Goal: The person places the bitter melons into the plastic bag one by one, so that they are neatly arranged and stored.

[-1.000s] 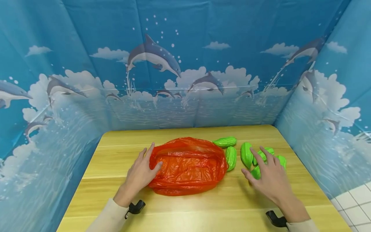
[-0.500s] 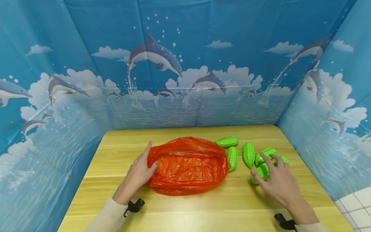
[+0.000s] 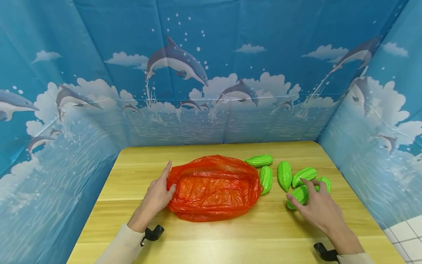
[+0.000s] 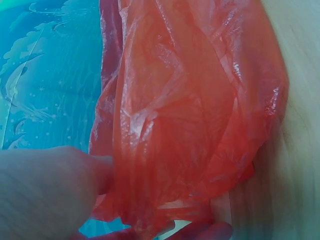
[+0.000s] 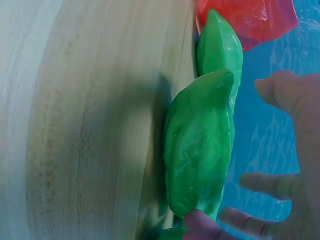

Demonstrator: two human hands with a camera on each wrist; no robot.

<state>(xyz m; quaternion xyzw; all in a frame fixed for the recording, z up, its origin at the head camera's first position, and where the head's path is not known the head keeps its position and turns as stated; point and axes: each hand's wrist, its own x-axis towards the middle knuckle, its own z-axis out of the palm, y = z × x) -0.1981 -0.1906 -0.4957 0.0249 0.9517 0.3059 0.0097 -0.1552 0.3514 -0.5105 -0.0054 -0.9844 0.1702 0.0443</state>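
Honestly, looks like the pick-up step: right hand [image 3: 319, 209] spread, gripping nothing.
Head view: it's over a glossy green ribbed gourd [image 3: 298, 195], 3 o'clock from the crinkly red plastic bag [image 3: 212, 213]; left hand [image 3: 156, 195] is at the bag's 9. Left wrist: bag bunches around 6, can't tell if pinched. Right wrist: fingers [image 5: 270, 184] sit 3-to-6 round a gourd, so I'd guess curl in next.
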